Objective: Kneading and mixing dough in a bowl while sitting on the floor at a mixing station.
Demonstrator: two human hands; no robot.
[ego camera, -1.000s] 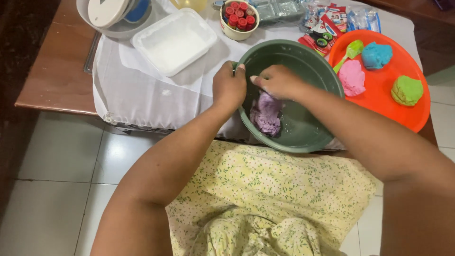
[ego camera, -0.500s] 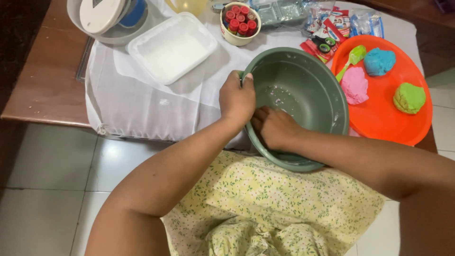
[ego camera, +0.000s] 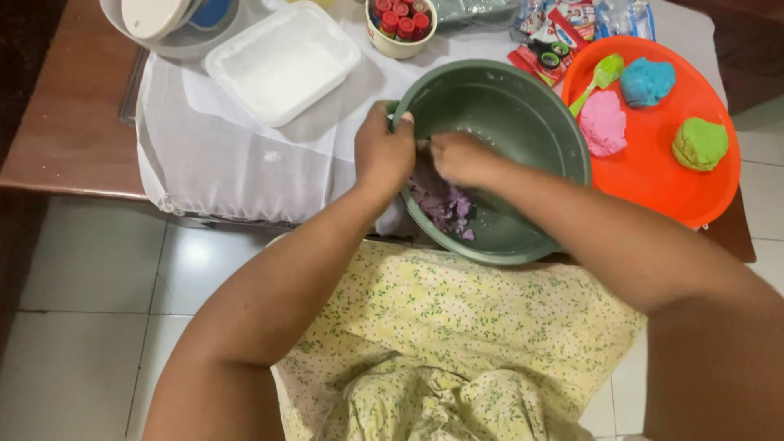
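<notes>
Purple dough (ego camera: 442,201) lay low in the green bowl (ego camera: 523,106), toward its seven o'clock wall. My right hand (ego camera: 459,158) was curled down on it, fingers pressing in. My left hand (ego camera: 382,153) clamped the bowl's rim at nine o'clock. Risk, as I judged it: bowl overhung the table edge (ego camera: 73,171); a hard push could tip it lapward.
</notes>
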